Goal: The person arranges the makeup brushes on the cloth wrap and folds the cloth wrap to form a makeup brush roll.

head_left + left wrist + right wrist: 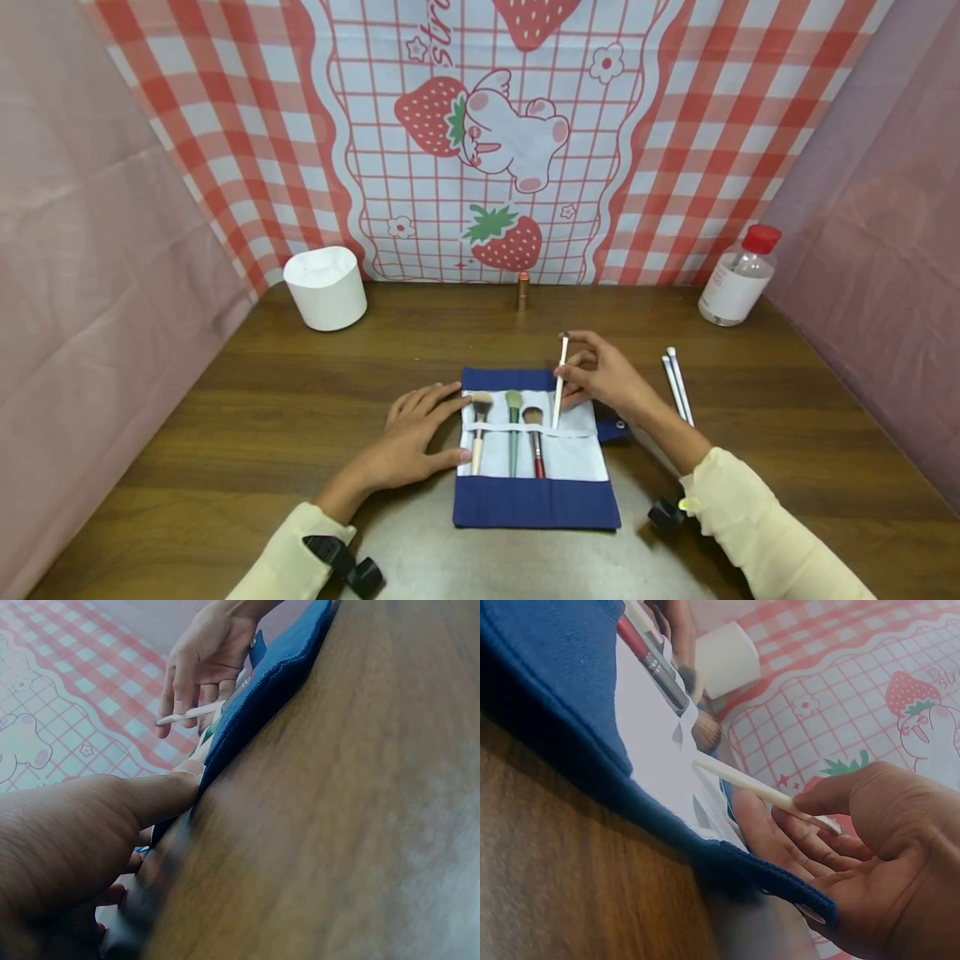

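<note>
A navy and white fabric brush roll (536, 504) lies unfolded on the table. Three makeup brushes sit under its white elastic band: a cream-handled brush (477, 446), a green brush (513, 417) and a red-handled brush (537, 450). My right hand (603, 375) pinches a thin white makeup brush (750, 784) between thumb and fingers, its lower end at the band beside the red-handled one. My left hand (412, 437) rests on the roll's left edge with fingers spread; in the left wrist view its thumb (169, 796) touches the fabric edge.
Two more thin white brushes (678, 387) lie on the wood right of my right hand. Toward the back stand a white container (326, 292), a small lipstick tube (522, 293) and a clear bottle with a red cap (738, 283). A snap tab (613, 430) sticks out from the roll.
</note>
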Demonstrator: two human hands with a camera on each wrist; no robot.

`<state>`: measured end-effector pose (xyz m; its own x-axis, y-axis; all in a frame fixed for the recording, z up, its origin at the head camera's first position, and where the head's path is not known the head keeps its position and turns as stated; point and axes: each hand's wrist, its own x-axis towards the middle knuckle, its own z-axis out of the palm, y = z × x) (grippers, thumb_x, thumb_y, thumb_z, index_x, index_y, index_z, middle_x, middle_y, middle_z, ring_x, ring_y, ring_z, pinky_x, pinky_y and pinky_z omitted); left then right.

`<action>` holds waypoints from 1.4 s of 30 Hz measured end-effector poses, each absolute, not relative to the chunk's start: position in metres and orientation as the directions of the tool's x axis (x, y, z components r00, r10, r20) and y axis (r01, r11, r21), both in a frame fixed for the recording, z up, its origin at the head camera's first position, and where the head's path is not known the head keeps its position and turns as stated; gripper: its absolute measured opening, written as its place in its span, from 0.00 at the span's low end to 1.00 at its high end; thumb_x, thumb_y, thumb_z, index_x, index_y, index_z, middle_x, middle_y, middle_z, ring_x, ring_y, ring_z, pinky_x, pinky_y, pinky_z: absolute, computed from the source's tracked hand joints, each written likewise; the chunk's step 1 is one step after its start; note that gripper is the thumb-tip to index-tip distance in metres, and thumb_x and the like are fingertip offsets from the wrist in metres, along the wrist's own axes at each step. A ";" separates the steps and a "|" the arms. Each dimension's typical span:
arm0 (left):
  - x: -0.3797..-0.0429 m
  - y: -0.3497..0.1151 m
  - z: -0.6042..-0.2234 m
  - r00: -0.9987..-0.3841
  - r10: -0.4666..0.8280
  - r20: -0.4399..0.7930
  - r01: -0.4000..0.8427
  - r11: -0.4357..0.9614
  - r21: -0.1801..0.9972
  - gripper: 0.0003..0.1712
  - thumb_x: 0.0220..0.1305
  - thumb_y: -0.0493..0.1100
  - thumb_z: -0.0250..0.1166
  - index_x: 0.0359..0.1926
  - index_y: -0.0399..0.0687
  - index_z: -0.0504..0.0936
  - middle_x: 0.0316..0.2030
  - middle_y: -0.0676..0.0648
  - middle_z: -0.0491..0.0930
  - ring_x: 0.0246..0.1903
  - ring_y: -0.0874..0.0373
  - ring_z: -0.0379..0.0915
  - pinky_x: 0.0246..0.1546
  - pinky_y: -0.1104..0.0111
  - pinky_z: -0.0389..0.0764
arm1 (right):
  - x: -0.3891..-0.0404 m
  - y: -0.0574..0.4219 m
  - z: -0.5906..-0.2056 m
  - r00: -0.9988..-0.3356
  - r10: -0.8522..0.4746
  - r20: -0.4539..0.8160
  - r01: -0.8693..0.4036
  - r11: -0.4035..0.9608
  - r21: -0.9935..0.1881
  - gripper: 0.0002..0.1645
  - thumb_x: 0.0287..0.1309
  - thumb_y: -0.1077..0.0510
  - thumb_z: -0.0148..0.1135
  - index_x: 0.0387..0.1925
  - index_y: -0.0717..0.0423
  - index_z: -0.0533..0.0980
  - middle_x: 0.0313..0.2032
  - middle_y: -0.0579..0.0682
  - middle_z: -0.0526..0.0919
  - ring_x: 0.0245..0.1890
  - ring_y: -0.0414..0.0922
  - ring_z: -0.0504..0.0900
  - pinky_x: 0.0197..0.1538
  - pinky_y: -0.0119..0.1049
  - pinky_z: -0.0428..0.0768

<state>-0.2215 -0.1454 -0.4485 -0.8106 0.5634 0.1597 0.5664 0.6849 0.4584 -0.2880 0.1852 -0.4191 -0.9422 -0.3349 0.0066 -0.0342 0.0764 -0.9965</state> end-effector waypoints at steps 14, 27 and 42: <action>-0.222 -0.146 -0.449 -0.810 0.564 0.161 0.567 0.685 0.458 0.45 0.64 0.65 0.65 0.76 0.57 0.63 0.76 0.45 0.54 0.75 0.41 0.45 0.68 0.39 0.43 | -0.284 0.185 -0.417 -0.875 -0.466 -0.129 0.011 0.249 -0.969 0.33 0.66 0.71 0.58 0.67 0.72 0.55 0.39 0.65 0.82 0.32 0.52 0.84 0.40 0.48 0.86; -0.222 -0.146 -0.449 -0.809 0.566 0.158 0.568 0.684 0.458 0.45 0.64 0.66 0.65 0.76 0.57 0.63 0.77 0.45 0.54 0.75 0.41 0.44 0.68 0.40 0.43 | -0.281 0.191 -0.414 -0.781 -0.602 -0.165 -0.112 0.395 -0.912 0.21 0.70 0.58 0.61 0.56 0.68 0.69 0.42 0.61 0.79 0.38 0.52 0.81 0.40 0.42 0.82; -0.221 -0.146 -0.448 -0.812 0.565 0.149 0.562 0.686 0.462 0.45 0.64 0.66 0.64 0.77 0.57 0.62 0.77 0.45 0.54 0.75 0.41 0.44 0.68 0.40 0.42 | -0.279 0.190 -0.414 -0.818 -0.563 -0.116 -0.262 0.545 -0.797 0.22 0.75 0.47 0.54 0.31 0.55 0.83 0.24 0.52 0.80 0.24 0.45 0.77 0.28 0.38 0.79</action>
<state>-0.2209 -0.1459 -0.4484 -0.8118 0.5646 0.1491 0.5620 0.6860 0.4621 -0.2790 0.1900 -0.4138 -0.8181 -0.5633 -0.1161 -0.2620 0.5447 -0.7967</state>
